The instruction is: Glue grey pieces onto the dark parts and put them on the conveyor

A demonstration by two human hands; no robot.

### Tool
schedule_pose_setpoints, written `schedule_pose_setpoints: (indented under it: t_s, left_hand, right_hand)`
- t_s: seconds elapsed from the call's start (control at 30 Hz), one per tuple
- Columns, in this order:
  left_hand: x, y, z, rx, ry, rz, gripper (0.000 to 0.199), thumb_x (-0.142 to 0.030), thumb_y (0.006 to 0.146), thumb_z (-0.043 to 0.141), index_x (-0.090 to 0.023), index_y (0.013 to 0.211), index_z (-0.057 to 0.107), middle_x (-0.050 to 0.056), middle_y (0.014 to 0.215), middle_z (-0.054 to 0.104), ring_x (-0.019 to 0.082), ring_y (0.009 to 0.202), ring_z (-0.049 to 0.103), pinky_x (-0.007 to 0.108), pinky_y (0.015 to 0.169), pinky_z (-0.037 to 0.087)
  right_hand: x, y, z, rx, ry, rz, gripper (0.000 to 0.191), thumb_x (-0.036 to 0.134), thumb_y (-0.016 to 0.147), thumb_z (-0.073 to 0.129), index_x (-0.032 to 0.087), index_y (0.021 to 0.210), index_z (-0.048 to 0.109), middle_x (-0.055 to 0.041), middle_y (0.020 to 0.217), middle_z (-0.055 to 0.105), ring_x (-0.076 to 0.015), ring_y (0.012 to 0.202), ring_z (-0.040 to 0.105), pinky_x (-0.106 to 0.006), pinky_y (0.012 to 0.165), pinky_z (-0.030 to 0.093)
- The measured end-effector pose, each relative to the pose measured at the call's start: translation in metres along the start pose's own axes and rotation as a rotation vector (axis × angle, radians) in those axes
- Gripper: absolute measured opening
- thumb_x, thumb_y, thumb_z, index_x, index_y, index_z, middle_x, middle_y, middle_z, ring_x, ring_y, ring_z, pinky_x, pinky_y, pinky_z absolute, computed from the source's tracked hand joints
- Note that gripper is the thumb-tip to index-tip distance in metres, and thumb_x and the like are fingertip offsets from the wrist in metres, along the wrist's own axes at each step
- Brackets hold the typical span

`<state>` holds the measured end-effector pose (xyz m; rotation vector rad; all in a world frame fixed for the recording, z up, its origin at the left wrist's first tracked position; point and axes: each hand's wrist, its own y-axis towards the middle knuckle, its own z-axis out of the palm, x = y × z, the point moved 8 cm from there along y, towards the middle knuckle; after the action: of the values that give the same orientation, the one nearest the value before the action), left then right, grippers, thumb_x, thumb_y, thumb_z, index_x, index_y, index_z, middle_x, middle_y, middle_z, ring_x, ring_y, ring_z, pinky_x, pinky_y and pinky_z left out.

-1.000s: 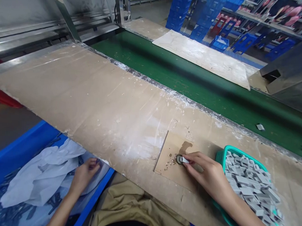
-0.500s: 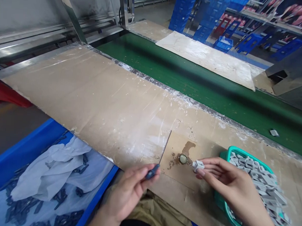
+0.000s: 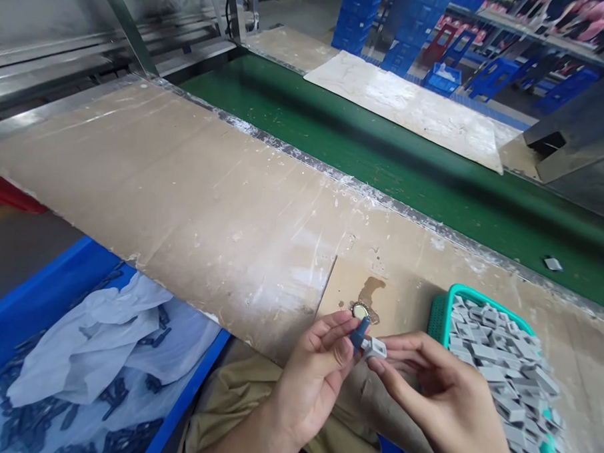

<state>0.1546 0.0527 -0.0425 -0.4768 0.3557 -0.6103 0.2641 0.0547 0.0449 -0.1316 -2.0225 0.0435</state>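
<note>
Across twelve o'clock runs a green conveyor belt (image 3: 336,141), beyond the tan worktop (image 3: 183,188). Toward five o'clock, my left hand (image 3: 305,383) pinches a small dark-blue plastic piece (image 3: 360,332); my right hand (image 3: 442,386) grips a light-grey plastic block (image 3: 377,349), the ends touching or nearly so. I judge I'm joining them; the next move calls for straight alignment and a gentle push.

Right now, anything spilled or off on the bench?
Yes: a dark wet-looking stain on the cardboard piece, running to the small round cap. Also one lone grey part on the green belt, away from the basket.
</note>
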Motion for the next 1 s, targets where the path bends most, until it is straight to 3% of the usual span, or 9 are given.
schedule_pose_setpoints:
  t_s: [0.2,0.3,0.43,0.57,0.8,0.9,0.93,1.0]
  left_hand:
    - [-0.004,-0.002,0.006,0.008,0.123,0.1,0.029,-0.015,0.059,0.084,-0.02,0.085,0.071,0.002,0.092,0.074,0.011,0.094,0.065,0.015,0.082,0.049]
    - [-0.014,-0.003,0.012,0.041,0.282,0.193,0.024,-0.016,0.063,0.082,-0.022,0.084,0.072,0.002,0.093,0.074,0.012,0.092,0.067,0.015,0.08,0.05]
    - [-0.023,0.0,0.016,0.101,0.539,0.206,0.019,-0.023,0.07,0.077,-0.021,0.088,0.073,0.007,0.099,0.073,0.017,0.094,0.068,0.019,0.081,0.053]
    - [-0.033,0.002,0.015,0.056,0.657,0.281,0.011,-0.025,0.071,0.076,-0.022,0.082,0.075,0.005,0.094,0.075,0.018,0.091,0.069,0.021,0.082,0.054]
    - [-0.038,0.013,0.019,0.039,0.8,0.349,0.014,-0.029,0.075,0.072,-0.025,0.088,0.074,0.003,0.1,0.073,0.019,0.097,0.067,0.026,0.09,0.053]
    - [-0.06,0.01,0.019,0.004,1.03,0.46,0.021,-0.033,0.075,0.071,-0.028,0.096,0.073,0.001,0.113,0.069,0.019,0.107,0.063,0.026,0.096,0.049]
    - [-0.075,0.004,0.013,-0.05,1.09,0.533,0.025,-0.034,0.076,0.07,-0.028,0.1,0.071,0.001,0.114,0.068,0.019,0.108,0.062,0.026,0.096,0.049]
    - [-0.116,-0.016,-0.015,-0.244,1.129,0.69,0.028,-0.038,0.077,0.068,-0.028,0.104,0.069,0.0,0.108,0.071,0.018,0.102,0.064,0.024,0.091,0.05]
  right_hand:
    - [-0.005,0.002,0.001,0.041,0.033,0.073,0.014,0.034,0.075,0.072,0.022,0.08,0.068,-0.0044,0.074,0.071,-0.0191,0.062,0.069,-0.024,0.057,0.06]
    - [-0.014,0.002,0.002,0.068,0.073,0.15,0.018,0.036,0.075,0.073,0.022,0.084,0.068,-0.0044,0.079,0.072,-0.0193,0.066,0.069,-0.025,0.062,0.06]
    - [-0.018,0.003,0.002,0.093,0.129,0.2,0.022,0.039,0.075,0.072,0.021,0.086,0.068,-0.0066,0.083,0.073,-0.0218,0.073,0.07,-0.028,0.066,0.06]
    - [-0.02,0.007,-0.003,0.067,0.125,0.19,0.021,0.039,0.076,0.072,0.021,0.086,0.069,-0.0073,0.085,0.073,-0.0218,0.074,0.07,-0.028,0.068,0.06]
    - [-0.021,0.022,0.001,0.111,0.121,0.113,0.023,0.038,0.077,0.072,0.018,0.089,0.069,-0.0079,0.085,0.073,-0.0219,0.075,0.07,-0.029,0.069,0.06]
    - [-0.019,0.045,-0.022,0.137,-0.03,0.089,0.025,0.039,0.077,0.069,0.017,0.089,0.068,-0.0084,0.084,0.073,-0.0223,0.075,0.07,-0.03,0.069,0.059]
    - [-0.018,0.058,-0.041,0.081,-0.121,0.072,0.024,0.038,0.078,0.068,0.017,0.089,0.067,-0.0084,0.084,0.073,-0.0226,0.075,0.07,-0.03,0.069,0.058]
    - [-0.019,0.087,-0.094,-0.152,-0.345,0.051,0.02,0.034,0.077,0.067,0.017,0.088,0.066,-0.0076,0.081,0.072,-0.0234,0.075,0.069,-0.032,0.069,0.056]
